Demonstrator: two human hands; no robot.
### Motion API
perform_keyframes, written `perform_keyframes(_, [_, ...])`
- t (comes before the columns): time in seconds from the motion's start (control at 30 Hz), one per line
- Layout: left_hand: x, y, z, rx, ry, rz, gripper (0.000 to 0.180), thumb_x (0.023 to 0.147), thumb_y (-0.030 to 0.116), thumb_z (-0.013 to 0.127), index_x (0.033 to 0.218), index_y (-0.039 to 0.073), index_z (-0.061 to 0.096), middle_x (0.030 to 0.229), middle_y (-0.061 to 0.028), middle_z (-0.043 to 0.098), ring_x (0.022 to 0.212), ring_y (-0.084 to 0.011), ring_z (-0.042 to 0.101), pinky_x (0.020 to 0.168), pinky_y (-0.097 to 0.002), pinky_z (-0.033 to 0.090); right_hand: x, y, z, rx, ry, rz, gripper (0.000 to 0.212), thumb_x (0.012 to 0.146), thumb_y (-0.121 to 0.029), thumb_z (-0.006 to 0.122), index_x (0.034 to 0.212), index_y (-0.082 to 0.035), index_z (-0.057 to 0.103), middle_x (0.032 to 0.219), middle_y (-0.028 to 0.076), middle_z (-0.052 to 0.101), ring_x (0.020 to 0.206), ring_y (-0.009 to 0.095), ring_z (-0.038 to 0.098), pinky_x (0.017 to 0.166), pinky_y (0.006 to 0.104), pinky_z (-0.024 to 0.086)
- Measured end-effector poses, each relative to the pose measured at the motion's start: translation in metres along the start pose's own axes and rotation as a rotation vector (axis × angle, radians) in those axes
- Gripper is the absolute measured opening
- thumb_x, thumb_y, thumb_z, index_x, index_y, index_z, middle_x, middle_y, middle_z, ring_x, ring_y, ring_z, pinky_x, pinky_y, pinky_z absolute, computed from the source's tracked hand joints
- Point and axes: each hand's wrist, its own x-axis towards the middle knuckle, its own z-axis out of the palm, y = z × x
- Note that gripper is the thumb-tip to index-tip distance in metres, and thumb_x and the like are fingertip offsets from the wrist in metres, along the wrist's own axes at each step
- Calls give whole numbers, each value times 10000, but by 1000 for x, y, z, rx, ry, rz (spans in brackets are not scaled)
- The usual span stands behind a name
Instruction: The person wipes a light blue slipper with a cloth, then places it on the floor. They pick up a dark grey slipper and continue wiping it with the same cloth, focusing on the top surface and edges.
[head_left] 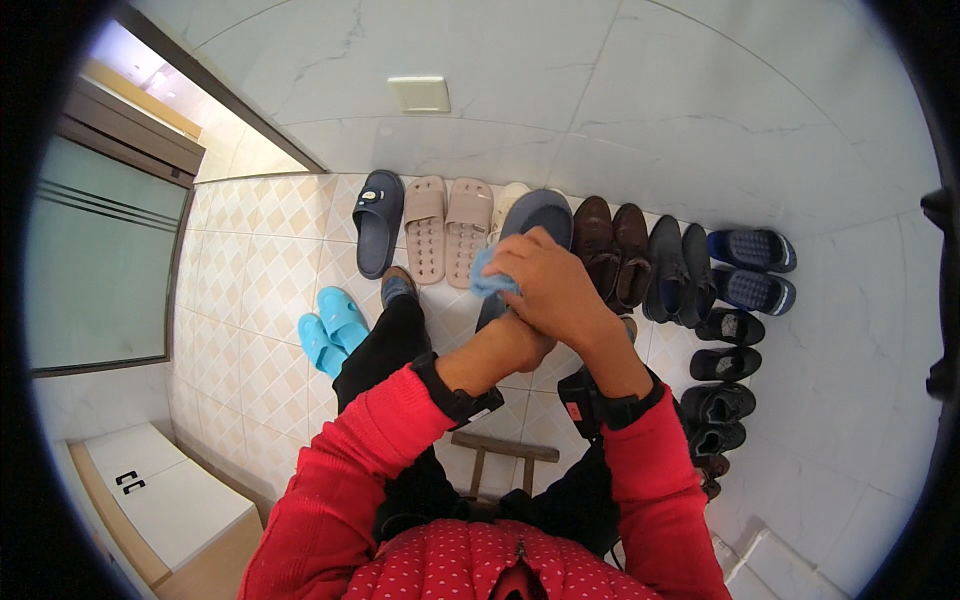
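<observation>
A dark blue-grey slide slipper is held up in front of me, its near end by my left hand. The fingers of that hand are partly hidden behind the other wrist. My right hand is closed on a light blue cloth and presses it against the slipper. A similar dark slide slipper stands on the floor by the wall, beside a pair of beige slippers.
Brown leather shoes, dark grey shoes, blue striped slippers and several black shoes line the wall. Turquoise slippers lie by my leg. A wooden stool is below me; a white cabinet stands lower left.
</observation>
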Motion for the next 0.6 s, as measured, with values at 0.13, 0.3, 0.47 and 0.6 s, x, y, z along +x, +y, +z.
perform_keyframes(0.13, [10, 3, -18, 9, -268, -171, 316, 764, 37, 620, 1076, 5, 657, 1057, -208, 675, 968, -360, 668, 793, -424, 533, 2, 2, -15, -67, 386, -3, 315, 729, -80, 697, 1035, -140, 652, 1111, 64, 601, 1063, 298, 555, 901, 388, 472])
perform_keyframes(0.3, [15, 13, -38, -32, -362, -129, 235, 751, 35, 629, 976, -32, 625, 897, -221, 690, 866, -365, 684, 722, -437, 536, 3, 18, -36, -128, 773, 235, 272, 815, -102, 674, 1086, -89, 644, 1150, 119, 618, 1088, 325, 562, 931, 399, 451])
perform_keyframes(0.47, [9, 9, -39, -24, -159, -60, 215, 742, 36, 625, 943, -34, 602, 809, -217, 685, 792, -371, 684, 680, -445, 532, -2, 30, -35, -89, 674, 362, 245, 889, -167, 621, 1101, -46, 601, 1114, 172, 599, 1043, 380, 563, 890, 444, 455])
perform_keyframes(0.6, [6, 3, -46, 19, 11, -83, 281, 734, 23, 609, 1004, -52, 581, 767, -210, 676, 751, -365, 681, 655, -442, 527, -11, 35, -40, -146, 503, 567, 230, 908, -186, 582, 1072, -26, 585, 1078, 199, 600, 1004, 411, 573, 867, 464, 457])
